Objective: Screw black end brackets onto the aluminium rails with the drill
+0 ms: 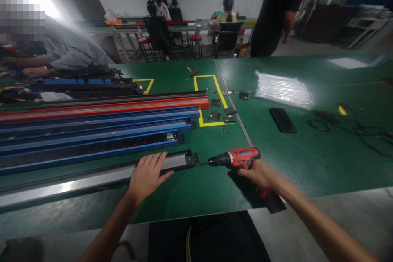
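My right hand (pixel 260 175) is closed around the handle of a red and black cordless drill (pixel 244 156). The drill's long thin bit points left, with its tip at the black end cap (pixel 195 159) of a long black and silver metal profile (pixel 73 184). Whether the tip sits in a screw there is too small to tell. Near that end, my left hand (pixel 149 174) grips the profile from above, fingers across it and thumb on the near side. Blue profiles (pixel 147 142) and an orange-red profile (pixel 172 104) lie side by side beyond it.
Loose black end caps (pixel 215 115) lie around yellow tape lines. Pliers (pixel 192 71), a plastic-wrapped bundle (pixel 282 88), a black phone-like slab (pixel 283 120) and black cables (pixel 356 125) are on the green table (pixel 307 163). One person works at left; others are beyond the table.
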`<state>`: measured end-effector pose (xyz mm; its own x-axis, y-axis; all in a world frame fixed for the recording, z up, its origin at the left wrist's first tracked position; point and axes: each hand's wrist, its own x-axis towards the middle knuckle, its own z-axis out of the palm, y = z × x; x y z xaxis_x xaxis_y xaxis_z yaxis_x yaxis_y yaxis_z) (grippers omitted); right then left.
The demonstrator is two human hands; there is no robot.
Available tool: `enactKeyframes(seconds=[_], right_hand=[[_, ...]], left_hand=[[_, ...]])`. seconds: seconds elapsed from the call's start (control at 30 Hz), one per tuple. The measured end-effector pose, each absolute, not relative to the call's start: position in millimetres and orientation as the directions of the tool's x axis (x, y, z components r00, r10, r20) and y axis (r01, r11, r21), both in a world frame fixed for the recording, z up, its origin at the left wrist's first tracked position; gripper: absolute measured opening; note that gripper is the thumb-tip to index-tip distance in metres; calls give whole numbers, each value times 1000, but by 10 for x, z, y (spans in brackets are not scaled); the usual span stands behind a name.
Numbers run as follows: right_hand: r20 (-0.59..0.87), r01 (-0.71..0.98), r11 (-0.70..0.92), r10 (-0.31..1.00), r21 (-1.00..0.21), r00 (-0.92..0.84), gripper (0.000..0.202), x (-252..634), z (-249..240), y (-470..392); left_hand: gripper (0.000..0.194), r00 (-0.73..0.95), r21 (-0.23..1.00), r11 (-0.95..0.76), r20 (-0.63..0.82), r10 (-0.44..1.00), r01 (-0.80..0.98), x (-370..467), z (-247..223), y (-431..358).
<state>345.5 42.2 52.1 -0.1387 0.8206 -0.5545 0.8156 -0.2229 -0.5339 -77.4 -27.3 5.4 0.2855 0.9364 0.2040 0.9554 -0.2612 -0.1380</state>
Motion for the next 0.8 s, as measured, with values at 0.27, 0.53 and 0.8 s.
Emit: enactKeyframes(seconds=[0.27,0.53,0.8], right_hand=[[-567,807,-231,810,-544,-150,27,3453,565,415],[-576,842,-205,804,-499,-145,28,3454,585,454],[-581,847,-176,794,-502,-179,27,3454,614,509]], left_hand=[[71,284,-125,-263,202,937,957,-776,50,-269],[74,297,-118,-276,228,927,954,-780,40,-265],[74,299,-101,-283,238,924,954,-793,25,-260]])
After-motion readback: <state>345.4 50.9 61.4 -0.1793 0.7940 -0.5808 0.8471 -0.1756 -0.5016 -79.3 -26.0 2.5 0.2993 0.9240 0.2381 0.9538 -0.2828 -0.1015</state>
